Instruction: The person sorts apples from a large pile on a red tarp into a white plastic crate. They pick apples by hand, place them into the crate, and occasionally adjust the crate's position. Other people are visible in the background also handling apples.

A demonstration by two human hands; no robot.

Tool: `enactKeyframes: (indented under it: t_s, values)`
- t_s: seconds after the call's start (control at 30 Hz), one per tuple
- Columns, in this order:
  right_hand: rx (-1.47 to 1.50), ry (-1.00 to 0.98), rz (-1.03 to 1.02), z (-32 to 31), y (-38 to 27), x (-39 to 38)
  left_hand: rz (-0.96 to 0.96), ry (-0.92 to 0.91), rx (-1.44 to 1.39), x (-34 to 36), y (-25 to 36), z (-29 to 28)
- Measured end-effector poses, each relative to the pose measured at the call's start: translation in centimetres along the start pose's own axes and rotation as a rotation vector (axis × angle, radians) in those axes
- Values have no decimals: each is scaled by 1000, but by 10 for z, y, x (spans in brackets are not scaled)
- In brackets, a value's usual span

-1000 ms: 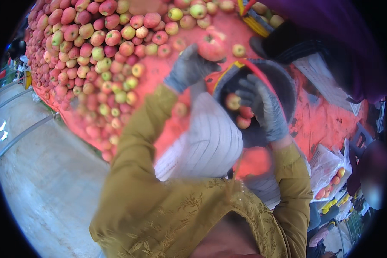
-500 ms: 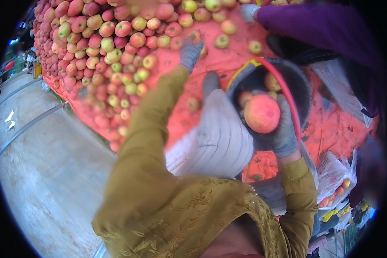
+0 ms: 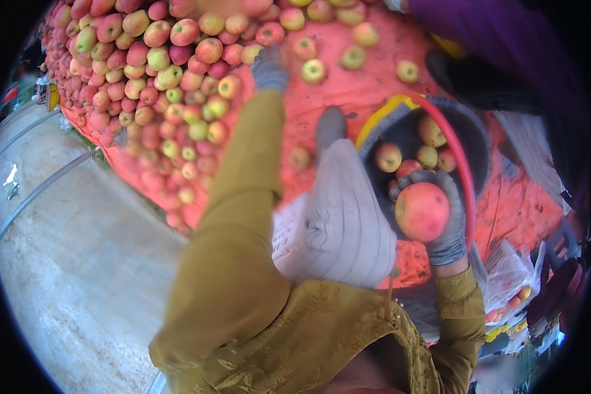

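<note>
A large pink-red apple (image 3: pixel 422 211) rests in my gray-gloved right hand (image 3: pixel 450 217), fingers wrapped under and around it, above the near side of a dark bucket (image 3: pixel 482 151). Inside that bucket lie several apples (image 3: pixel 389 157). My left hand (image 3: pixel 270 71), also gray-gloved, is stretched forward to the edge of a big apple pile (image 3: pixel 157 59). Its fingertips are beside a yellow-green apple (image 3: pixel 251 54); blur hides whether they grip it. Just right of this hand, two loose apples (image 3: pixel 313 71) lie on the red sheet (image 3: pixel 348 85).
The bucket's red handle (image 3: pixel 463 157) arches up beside my right hand. A person in a purple sleeve (image 3: pixel 479 33) works at the far right. Bagged apples (image 3: pixel 515 299) stand at the lower right. A gray concrete strip (image 3: pixel 79 262) runs along the left.
My left hand has shifted left, away from the apples it was at, toward the pile's edge. My right hand still holds the large apple, now lower over the bucket, showing more apples inside.
</note>
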State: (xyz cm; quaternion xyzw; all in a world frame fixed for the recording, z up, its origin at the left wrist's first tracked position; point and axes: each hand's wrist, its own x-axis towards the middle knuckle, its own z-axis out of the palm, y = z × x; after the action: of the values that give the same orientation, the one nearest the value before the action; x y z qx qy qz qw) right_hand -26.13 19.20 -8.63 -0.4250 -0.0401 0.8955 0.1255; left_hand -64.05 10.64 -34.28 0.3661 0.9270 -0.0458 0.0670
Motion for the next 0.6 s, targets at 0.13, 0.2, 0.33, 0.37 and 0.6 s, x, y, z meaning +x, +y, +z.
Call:
enactKeyframes:
  t_s: [0.13, 0.2, 0.33, 0.37, 0.6]
  values:
    - [3, 5, 39, 0, -1, 5, 19, 142, -222, -15, -13, 17]
    - [-30, 15, 56, -3, -1, 7, -85, 2, -760, -26, -23, 25]
    - [-141, 60, 48, 0, -1, 6, -236, -717, -1981, -54, -3, -5]
    - [-151, 69, 52, 2, -1, 4, -173, -877, -2156, -67, 10, -33]
    - [-334, -57, -66, 2, -3, 8, 69, -1245, -2245, -126, 77, -124]
